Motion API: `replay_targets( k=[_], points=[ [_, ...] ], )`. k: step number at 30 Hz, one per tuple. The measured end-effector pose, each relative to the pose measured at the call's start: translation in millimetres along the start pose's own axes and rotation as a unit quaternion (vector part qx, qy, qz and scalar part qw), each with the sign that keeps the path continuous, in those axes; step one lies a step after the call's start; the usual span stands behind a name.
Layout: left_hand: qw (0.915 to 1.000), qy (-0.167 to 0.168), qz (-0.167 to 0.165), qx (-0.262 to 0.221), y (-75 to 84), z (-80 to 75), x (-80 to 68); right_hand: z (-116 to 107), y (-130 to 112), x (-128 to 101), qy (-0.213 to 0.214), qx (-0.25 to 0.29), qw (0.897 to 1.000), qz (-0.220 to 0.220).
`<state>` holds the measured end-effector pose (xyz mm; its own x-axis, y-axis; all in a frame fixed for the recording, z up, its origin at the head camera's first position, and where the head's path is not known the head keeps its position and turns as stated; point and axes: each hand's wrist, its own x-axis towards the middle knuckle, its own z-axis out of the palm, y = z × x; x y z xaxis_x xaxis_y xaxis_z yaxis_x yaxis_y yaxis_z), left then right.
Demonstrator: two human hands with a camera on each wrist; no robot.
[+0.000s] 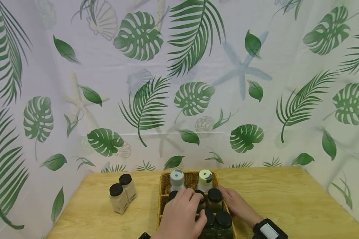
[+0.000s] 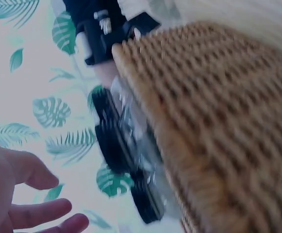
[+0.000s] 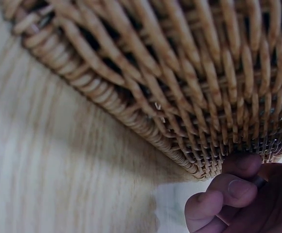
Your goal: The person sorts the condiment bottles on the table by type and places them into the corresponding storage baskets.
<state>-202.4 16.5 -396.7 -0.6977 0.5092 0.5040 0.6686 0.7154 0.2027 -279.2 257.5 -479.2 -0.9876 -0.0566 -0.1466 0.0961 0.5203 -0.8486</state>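
Observation:
A wicker basket (image 1: pixel 160 199) with compartments holds several black-lidded jars (image 1: pixel 214 196) in its middle and front. In its back compartment stand a bottle with a pale grey cap (image 1: pixel 177 177) and a bottle with a yellowish cap (image 1: pixel 205 177). My left hand (image 1: pixel 180 214) hovers over the black lids, fingers bent and spread; the left wrist view shows space between these fingers (image 2: pixel 39 213) and the lids (image 2: pixel 113 145). At the basket's right side, my right hand (image 1: pixel 235 202) holds the wall near the far corner, with curled fingers (image 3: pixel 233 189) against the weave; its thumb is hidden.
Two black-lidded jars with pale contents (image 1: pixel 119 200) stand close together on the wooden table (image 1: pixel 272 192), left of the basket. Behind the table hangs a leaf-patterned cloth (image 1: pixel 194 99).

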Motion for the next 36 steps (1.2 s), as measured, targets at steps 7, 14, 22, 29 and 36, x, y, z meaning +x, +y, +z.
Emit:
replay_targets(
  k=[7, 14, 22, 29, 36],
  points=[
    [0.9979, 0.052, -0.033, 0.022, -21.5, -15.1, -0.5, 0.1, 1.2, -0.1, 0.009, -0.015, 1.0, -0.014],
    [0.992, 0.092, -0.062, 0.061, -45.2, -22.4, -2.2, -2.3, 0.0, 1.0, 0.014, -0.008, 1.0, 0.002],
    [0.9867, 0.11, -0.094, 0.074, -71.3, -23.8, -3.1, -5.0, -0.7, 0.9, 0.016, -0.009, 1.0, -0.014],
    [0.9796, 0.094, -0.148, 0.099, -97.5, -27.9, -11.6, 1.1, 0.5, 1.3, 0.015, -0.008, 1.0, 0.003],
    [0.9763, 0.107, -0.148, 0.117, -123.6, -26.5, -16.1, 3.1, -0.7, 1.6, 0.027, -0.008, 1.0, 0.0]
  ],
)
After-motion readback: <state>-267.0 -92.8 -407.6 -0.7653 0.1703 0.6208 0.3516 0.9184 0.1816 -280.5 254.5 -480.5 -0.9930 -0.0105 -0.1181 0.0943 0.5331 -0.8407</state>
